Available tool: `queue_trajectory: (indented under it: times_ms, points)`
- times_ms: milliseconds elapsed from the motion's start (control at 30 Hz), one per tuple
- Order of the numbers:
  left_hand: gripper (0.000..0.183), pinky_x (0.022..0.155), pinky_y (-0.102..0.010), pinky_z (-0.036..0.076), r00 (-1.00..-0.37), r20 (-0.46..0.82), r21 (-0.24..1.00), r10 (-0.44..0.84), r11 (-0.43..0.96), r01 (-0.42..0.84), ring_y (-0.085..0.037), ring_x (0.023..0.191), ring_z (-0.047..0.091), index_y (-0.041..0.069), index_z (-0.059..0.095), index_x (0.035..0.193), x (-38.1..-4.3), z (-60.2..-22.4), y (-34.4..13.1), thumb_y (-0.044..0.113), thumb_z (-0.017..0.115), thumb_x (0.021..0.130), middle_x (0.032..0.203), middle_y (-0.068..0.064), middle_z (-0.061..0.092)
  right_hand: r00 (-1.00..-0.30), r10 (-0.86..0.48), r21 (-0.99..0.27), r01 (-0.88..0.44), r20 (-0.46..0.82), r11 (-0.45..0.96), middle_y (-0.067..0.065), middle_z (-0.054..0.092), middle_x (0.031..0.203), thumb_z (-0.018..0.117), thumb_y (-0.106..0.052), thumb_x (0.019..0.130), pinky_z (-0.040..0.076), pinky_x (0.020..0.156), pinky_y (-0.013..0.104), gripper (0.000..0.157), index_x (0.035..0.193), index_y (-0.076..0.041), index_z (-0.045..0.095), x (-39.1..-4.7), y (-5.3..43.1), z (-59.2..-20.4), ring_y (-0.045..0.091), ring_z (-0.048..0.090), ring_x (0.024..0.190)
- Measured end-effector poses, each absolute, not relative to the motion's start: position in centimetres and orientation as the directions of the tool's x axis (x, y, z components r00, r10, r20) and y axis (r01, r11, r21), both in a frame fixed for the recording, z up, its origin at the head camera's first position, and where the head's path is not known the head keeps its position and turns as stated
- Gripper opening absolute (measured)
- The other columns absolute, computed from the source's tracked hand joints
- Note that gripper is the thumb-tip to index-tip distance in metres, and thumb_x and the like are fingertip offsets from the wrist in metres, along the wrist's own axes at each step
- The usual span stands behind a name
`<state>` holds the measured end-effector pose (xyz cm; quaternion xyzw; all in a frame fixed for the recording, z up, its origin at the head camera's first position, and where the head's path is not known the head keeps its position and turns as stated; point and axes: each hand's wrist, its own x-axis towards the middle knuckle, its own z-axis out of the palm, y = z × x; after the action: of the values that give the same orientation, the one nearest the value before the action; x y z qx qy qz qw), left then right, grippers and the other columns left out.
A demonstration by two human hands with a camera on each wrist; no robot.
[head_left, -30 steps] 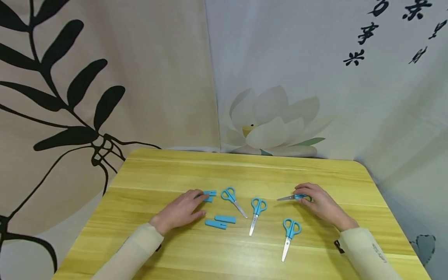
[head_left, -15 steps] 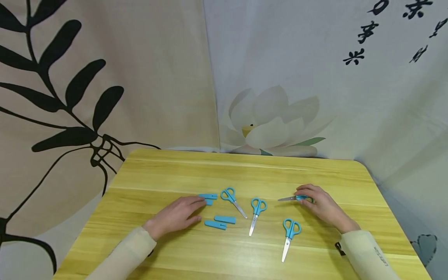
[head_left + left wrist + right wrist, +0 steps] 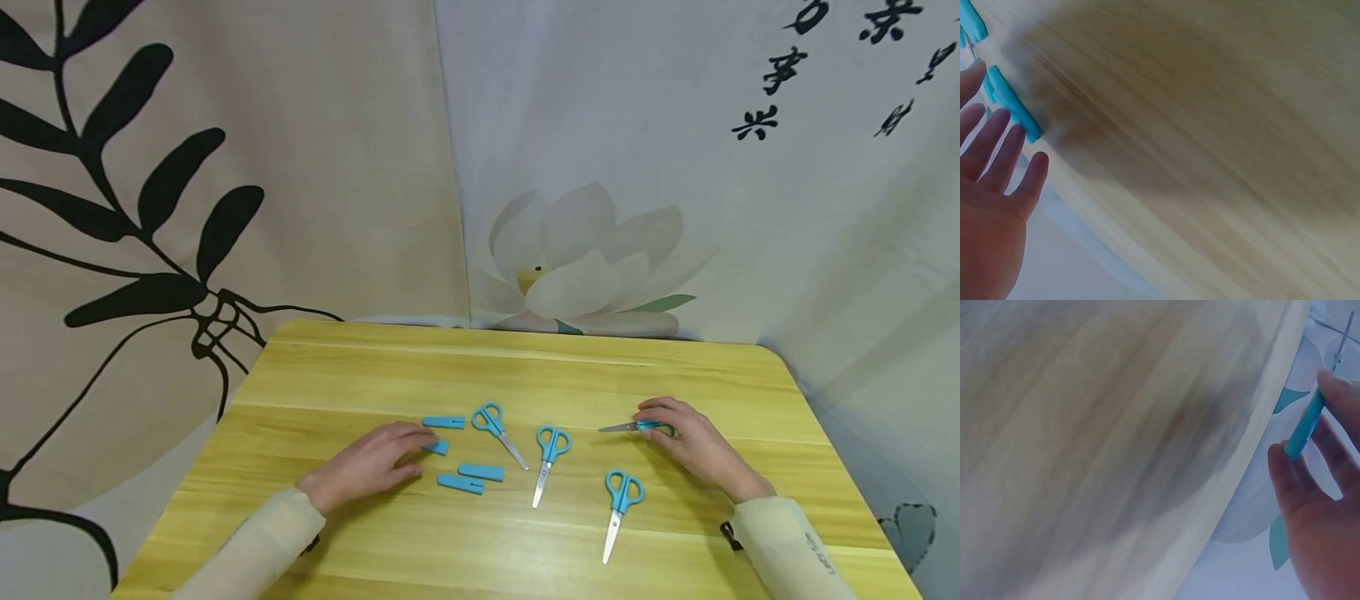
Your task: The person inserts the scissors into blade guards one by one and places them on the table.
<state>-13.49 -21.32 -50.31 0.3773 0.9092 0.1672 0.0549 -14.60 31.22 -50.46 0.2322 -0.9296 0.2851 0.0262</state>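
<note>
My right hand (image 3: pixel 693 446) pinches a pair of blue-handled scissors (image 3: pixel 622 427) by the handle, blades pointing left; the right wrist view shows the scissors (image 3: pixel 1305 428) between thumb and fingers. My left hand (image 3: pixel 367 467) lies palm down with fingers extended, its fingertips over one end of a blue blade cap (image 3: pixel 438 448). Just beyond is a second blue cap (image 3: pixel 444 422). Two more caps, one plain (image 3: pixel 482 472) and one with a slotted end (image 3: pixel 459 483), lie side by side nearer the front. In the left wrist view the left fingers (image 3: pixel 1000 156) are spread beside a cap (image 3: pixel 1016 106).
Three more blue-handled scissors lie on the wooden table (image 3: pixel 360 367): one beside the caps (image 3: pixel 491 421), one at the middle (image 3: pixel 551 450), one nearer the front right (image 3: pixel 618 504). A printed curtain (image 3: pixel 337 167) hangs behind the table's far edge.
My left hand has drawn back left and toward me, and the cap under its fingertips has shifted the same way, apart from the far cap. My right hand still holds the scissors, almost unmoved.
</note>
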Motion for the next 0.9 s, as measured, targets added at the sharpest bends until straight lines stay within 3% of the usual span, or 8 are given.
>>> queue_trajectory:
  times_ms: [267, 433, 633, 900]
  points:
    - [0.042, 0.105, -0.047, 0.051, -0.72, 0.028, 0.403, 0.693, 0.651, 0.643, -0.027, 0.125, 0.06, 0.009, 0.066, 0.137, -14.5, -50.9, -21.1, 0.019, 0.075, 0.097, 0.134, -0.005, 0.064, -0.895, -0.406, -0.515, -0.439, 0.182, 0.736, 0.013, 0.063, 0.134, 0.074, -0.002, 0.094, 0.048, 0.1, 0.062, 0.028, 0.122, -0.008, 0.074, -14.4, 31.4, -50.6, 0.041, 0.058, 0.124]
    - [0.031, 0.099, -0.042, 0.054, -0.712, 0.055, 0.395, 0.7, 0.64, 0.659, -0.021, 0.114, 0.062, 0.008, 0.073, 0.126, -14.8, -51.3, -20.5, 0.014, 0.077, 0.096, 0.122, -0.002, 0.065, -0.894, -0.409, -0.51, -0.442, 0.183, 0.738, 0.013, 0.063, 0.134, 0.074, -0.002, 0.094, 0.049, 0.099, 0.062, 0.028, 0.122, -0.008, 0.074, -14.3, 31.5, -50.6, 0.041, 0.059, 0.123]
    - [0.017, 0.093, -0.037, 0.055, -0.746, 0.029, 0.472, 0.666, 0.648, 0.598, -0.014, 0.104, 0.061, 0.013, 0.075, 0.113, -15.0, -51.4, -20.1, 0.009, 0.074, 0.097, 0.11, 0.005, 0.064, -0.891, -0.411, -0.51, -0.449, 0.193, 0.734, 0.014, 0.063, 0.134, 0.074, -0.001, 0.094, 0.049, 0.099, 0.061, 0.028, 0.122, -0.007, 0.074, -14.4, 31.4, -50.6, 0.041, 0.059, 0.123]
    - [0.016, 0.091, -0.037, 0.055, -0.753, 0.021, 0.482, 0.658, 0.653, 0.584, -0.013, 0.102, 0.059, 0.015, 0.073, 0.114, -14.8, -51.8, -20.2, 0.01, 0.071, 0.099, 0.109, 0.007, 0.061, -0.886, -0.412, -0.5, -0.461, 0.213, 0.733, 0.015, 0.064, 0.132, 0.075, -0.002, 0.094, 0.051, 0.096, 0.062, 0.027, 0.12, -0.007, 0.075, -14.1, 31.1, -50.9, 0.042, 0.06, 0.121]
